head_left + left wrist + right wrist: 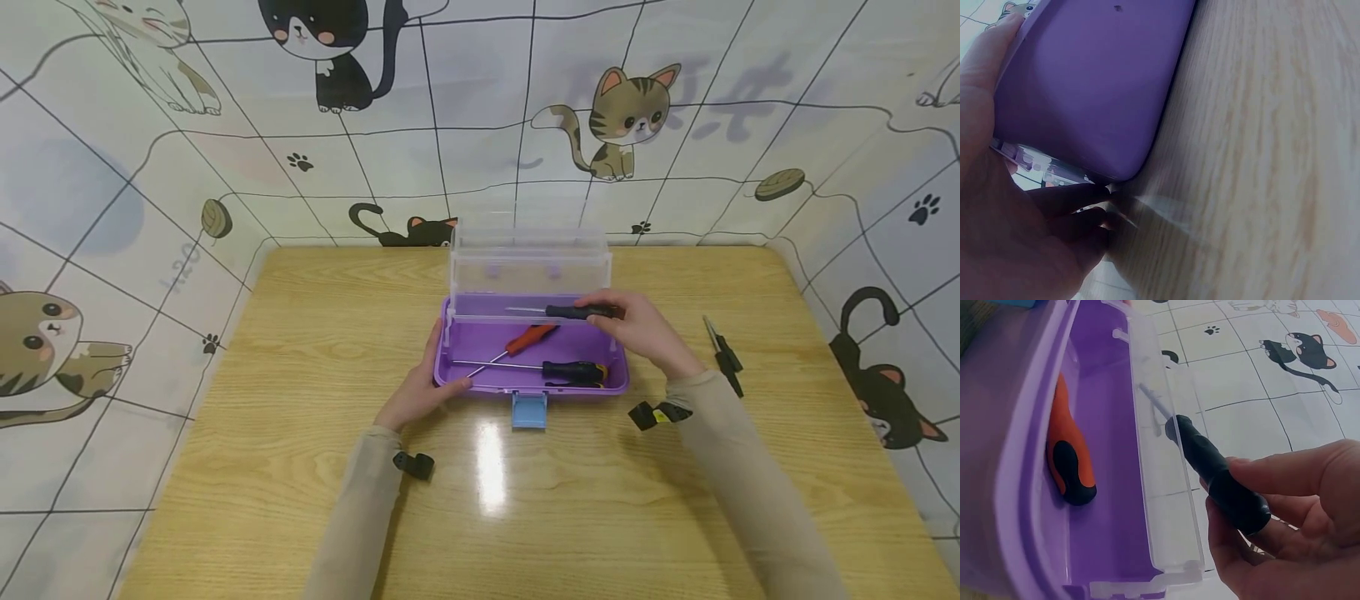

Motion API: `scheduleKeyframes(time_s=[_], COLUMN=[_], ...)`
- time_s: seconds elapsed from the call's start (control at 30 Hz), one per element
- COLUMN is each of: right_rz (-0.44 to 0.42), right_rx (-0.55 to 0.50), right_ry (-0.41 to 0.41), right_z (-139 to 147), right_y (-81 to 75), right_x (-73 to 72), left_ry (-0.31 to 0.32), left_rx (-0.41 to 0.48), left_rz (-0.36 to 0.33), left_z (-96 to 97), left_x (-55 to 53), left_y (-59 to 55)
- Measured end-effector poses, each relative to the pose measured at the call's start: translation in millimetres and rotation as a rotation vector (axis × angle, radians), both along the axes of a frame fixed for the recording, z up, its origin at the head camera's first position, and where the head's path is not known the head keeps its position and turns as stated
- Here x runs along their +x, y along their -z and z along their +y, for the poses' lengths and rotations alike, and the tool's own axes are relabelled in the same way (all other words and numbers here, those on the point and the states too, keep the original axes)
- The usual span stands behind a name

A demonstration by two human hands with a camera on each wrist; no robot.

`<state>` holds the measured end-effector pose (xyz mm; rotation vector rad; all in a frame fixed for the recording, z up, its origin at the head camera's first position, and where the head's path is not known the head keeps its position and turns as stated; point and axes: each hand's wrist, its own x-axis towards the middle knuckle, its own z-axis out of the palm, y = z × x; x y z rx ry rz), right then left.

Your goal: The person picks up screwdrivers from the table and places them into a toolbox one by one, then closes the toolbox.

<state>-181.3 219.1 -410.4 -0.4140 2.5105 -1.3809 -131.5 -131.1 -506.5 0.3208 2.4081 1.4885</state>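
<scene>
A purple toolbox (487, 337) stands on the table with its clear lid (525, 271) raised at the back. My right hand (637, 325) pinches a screwdriver (577, 312) by its black handle, above the back of the box, the shaft pointing left. The right wrist view shows thumb and fingers round that handle (1204, 456), near the lid's edge. My left hand (420, 387) grips the box's left end, thumb (991, 53) at the rim. Inside lie a red screwdriver (531, 337) and a screwdriver with a black-and-yellow handle (573, 371), their shafts crossing.
A tool with a metal tip and black handles (724, 354) lies on the table (300, 333) to the right of the box. The box's light blue latch (529, 411) hangs open at the front. Cat-patterned sheeting (480, 150) closes in the back and sides.
</scene>
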Motion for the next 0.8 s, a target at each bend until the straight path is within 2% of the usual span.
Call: scheduleKeyframes(time_s=[0.3, 0.53, 0.8], right_rz=[-0.022, 0.006, 0.016], right_rx=[-0.094, -0.066, -0.038], right_ry=[-0.049, -0.094, -0.132], right_z=[-9, -14, -17], right_y=[6.3, 7.9, 9.3], right_x=[-13.9, -22.8, -33.7], left_ry=[-0.001, 0.008, 0.003], left_rx=[0.007, 0.003, 0.005], left_rz=[-0.015, 0.017, 0.017], left_z=[-0.1, -0.6, -0.8], left_x=[-0.4, -1.1, -0.9], left_y=[1.2, 3.1, 3.3])
